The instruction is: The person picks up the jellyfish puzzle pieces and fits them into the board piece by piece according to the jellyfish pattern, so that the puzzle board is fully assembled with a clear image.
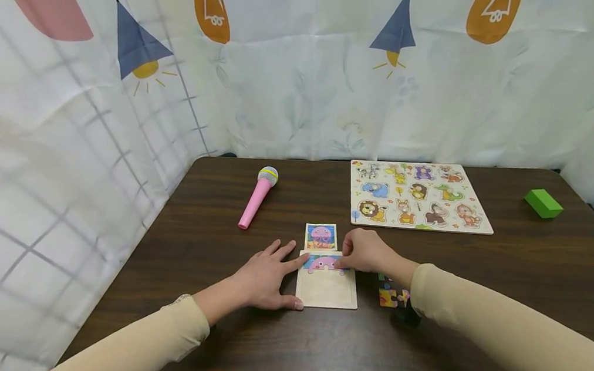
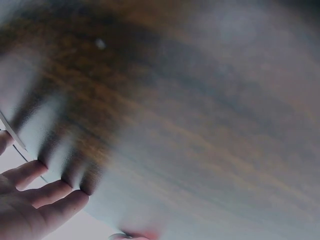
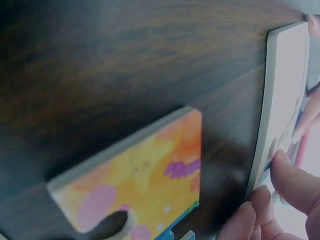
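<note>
A pale puzzle board point(image 1: 326, 291) lies on the dark table, its upper part filled by pink-and-blue puzzle pieces point(image 1: 318, 262) with a smiling pink face. My left hand point(image 1: 268, 274) rests with fingers spread along the board's left side; its index fingertip reaches the pieces and its thumb the lower left edge. At the upper right corner my right hand point(image 1: 368, 252) pinches the board, thumb point(image 3: 287, 175) on the picture and curled fingers at the outer edge. A picture card point(image 1: 321, 236) of a pink jellyfish lies just above. Loose jigsaw pieces point(image 1: 388, 298) lie partly under the right forearm.
A pink toy microphone point(image 1: 256, 202) lies behind my left hand. Further back is a large animal peg puzzle point(image 1: 418, 193), with a green block point(image 1: 543, 203) to its right. A patterned curtain point(image 1: 305, 92) hangs behind the table.
</note>
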`<state>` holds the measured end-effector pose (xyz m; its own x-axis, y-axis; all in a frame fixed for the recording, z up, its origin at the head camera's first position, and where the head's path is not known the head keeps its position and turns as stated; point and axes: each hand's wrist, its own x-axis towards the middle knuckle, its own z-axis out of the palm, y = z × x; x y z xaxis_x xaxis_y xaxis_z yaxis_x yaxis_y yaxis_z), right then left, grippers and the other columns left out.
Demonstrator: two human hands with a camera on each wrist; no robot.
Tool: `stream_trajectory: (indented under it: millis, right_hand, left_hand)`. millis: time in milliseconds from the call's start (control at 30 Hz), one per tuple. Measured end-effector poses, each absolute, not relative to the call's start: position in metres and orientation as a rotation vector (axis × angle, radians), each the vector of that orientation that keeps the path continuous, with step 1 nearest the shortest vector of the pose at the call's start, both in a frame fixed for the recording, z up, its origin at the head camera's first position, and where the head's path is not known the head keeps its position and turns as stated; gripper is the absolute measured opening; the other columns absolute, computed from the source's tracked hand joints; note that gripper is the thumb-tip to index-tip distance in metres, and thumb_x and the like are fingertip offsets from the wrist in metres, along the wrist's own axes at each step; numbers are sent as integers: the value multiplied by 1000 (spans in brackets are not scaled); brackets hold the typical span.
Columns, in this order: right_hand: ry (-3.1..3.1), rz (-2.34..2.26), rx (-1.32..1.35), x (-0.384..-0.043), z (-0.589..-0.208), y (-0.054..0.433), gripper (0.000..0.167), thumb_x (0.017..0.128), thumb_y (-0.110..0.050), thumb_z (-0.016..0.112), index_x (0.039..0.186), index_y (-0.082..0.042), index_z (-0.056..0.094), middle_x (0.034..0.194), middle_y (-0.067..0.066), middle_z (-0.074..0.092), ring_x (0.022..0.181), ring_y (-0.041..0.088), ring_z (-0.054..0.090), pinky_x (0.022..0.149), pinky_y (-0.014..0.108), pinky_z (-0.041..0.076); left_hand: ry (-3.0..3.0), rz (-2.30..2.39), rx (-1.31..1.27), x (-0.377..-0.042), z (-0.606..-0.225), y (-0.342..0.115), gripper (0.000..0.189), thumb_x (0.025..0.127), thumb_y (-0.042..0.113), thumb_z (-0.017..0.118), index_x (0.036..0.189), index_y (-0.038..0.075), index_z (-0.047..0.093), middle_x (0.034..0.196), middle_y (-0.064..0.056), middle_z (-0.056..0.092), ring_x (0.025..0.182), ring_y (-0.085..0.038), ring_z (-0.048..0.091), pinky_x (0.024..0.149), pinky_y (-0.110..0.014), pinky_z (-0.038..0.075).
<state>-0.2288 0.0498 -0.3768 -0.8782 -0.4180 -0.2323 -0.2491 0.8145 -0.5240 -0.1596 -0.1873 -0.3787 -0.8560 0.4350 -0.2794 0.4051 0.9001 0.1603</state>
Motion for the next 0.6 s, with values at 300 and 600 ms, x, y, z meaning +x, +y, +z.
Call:
stream_trajectory:
  millis: [300,600]
  right_hand:
    - [2539,-846,-453,-227,-373,58,22,87,-24,83,83,-9,68,66,2,62,57,12,57,54,24,49]
    - [2557,-960,-645,-231,-371,93,13,94,-19,74,96,-6,71,81,4,71,70,14,61,65,30,51]
  left_hand:
    - [2746,145,620,-159,-378,-186,92,84,66,72,160,27,37,168,-16,29,153,-48,26,115,-64,36]
    - [2748,134,609,-160,-380,-187,94,83,68,72,160,29,36,168,-14,28,154,-47,24,116,-63,36]
